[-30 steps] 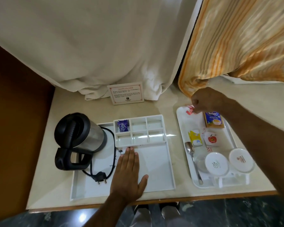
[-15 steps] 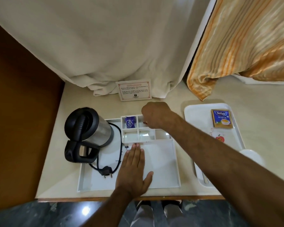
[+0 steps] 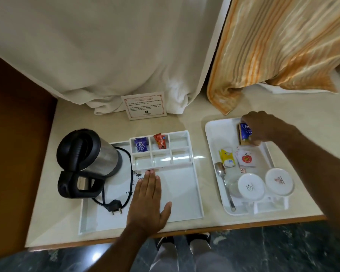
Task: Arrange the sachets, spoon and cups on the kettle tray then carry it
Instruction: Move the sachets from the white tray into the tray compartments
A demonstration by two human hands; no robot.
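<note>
The white kettle tray [image 3: 186,205] lies on the counter with a steel and black kettle [image 3: 88,163] at its left. Its divided section holds a purple sachet [image 3: 140,145] and a red sachet [image 3: 161,141] in the two back-left compartments. My left hand [image 3: 148,201] rests flat and open on the tray floor. On the second white tray [image 3: 214,138] to the right, my right hand [image 3: 263,128] closes on the blue tea sachet [image 3: 245,132]. A yellow sachet [image 3: 227,158], a white apple sachet [image 3: 245,159], a spoon [image 3: 224,185] and two upturned cups [image 3: 251,186] [image 3: 279,181] lie there too.
A printed card [image 3: 145,106] stands against the white curtain [image 3: 106,55] at the back. An orange striped curtain [image 3: 283,46] hangs at the right. The kettle's cord and plug [image 3: 115,208] lie on the tray. A wooden panel [image 3: 12,144] borders the counter on the left.
My right hand dropped the red sachet in the middle back compartment, then swung back right onto the blue tea sachet. The left hand stayed flat on the kettle tray.
</note>
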